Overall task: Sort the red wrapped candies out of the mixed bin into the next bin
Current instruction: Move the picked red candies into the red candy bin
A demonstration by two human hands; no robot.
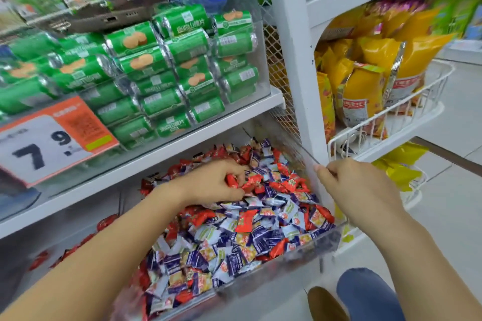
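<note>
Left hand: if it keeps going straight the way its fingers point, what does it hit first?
Probably more of the mixed candy pile: the left hand, gripping red candies, points right across the clear bin. Depth is unclear.

Stacked green foil-ended biscuit rolls [167, 78] fill a clear bin above an orange-and-white price card [49, 143]; yellow snack bags [370, 73] crowd a white wire basket [407, 117].

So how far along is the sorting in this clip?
Partly done: some red candies already lie in the next bin on the left. In hand: the left hand grips a red candy over the mixed bin, while the right hand holds its right wall. Left: many red candies remain scattered among the blue ones.
</note>
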